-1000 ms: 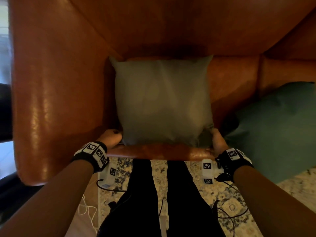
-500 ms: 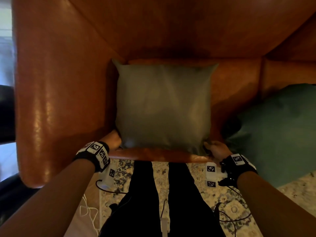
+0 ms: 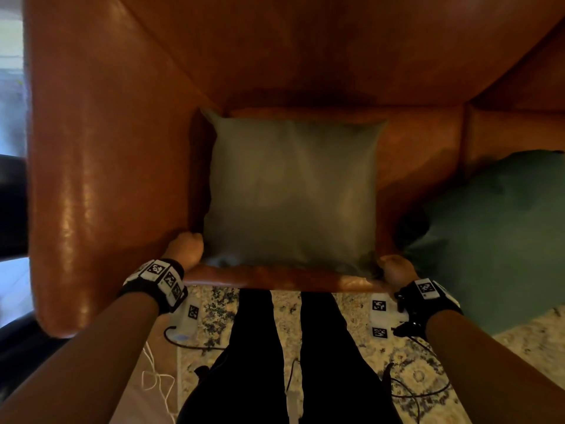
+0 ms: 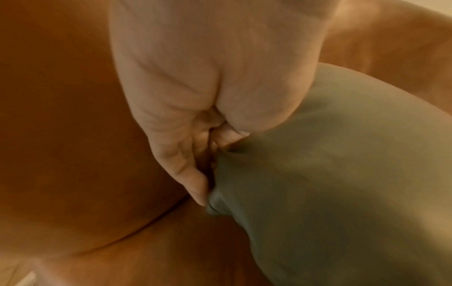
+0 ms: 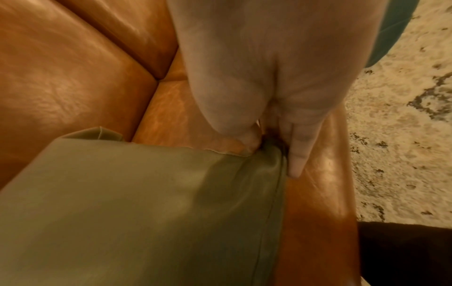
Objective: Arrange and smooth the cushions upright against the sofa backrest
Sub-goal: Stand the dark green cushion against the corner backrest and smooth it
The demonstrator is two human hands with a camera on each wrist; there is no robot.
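Observation:
An olive-green square cushion (image 3: 290,191) lies on the seat of a brown leather sofa (image 3: 101,148), its far edge near the backrest. My left hand (image 3: 186,249) grips its near left corner (image 4: 220,205), fingers curled into the fabric. My right hand (image 3: 396,269) pinches the near right corner (image 5: 271,152) between thumb and fingers at the seat's front edge. A darker teal cushion (image 3: 495,237) lies on the seat to the right, partly out of view.
The sofa's wide left armrest (image 3: 70,209) stands beside the green cushion. The backrest (image 3: 305,50) rises behind it. A patterned rug (image 3: 412,374) with loose cables (image 3: 159,377) lies under my legs in front of the sofa.
The green cushion has shifted a little toward the seat's front edge, and both hands have dropped slightly while keeping hold of its near corners.

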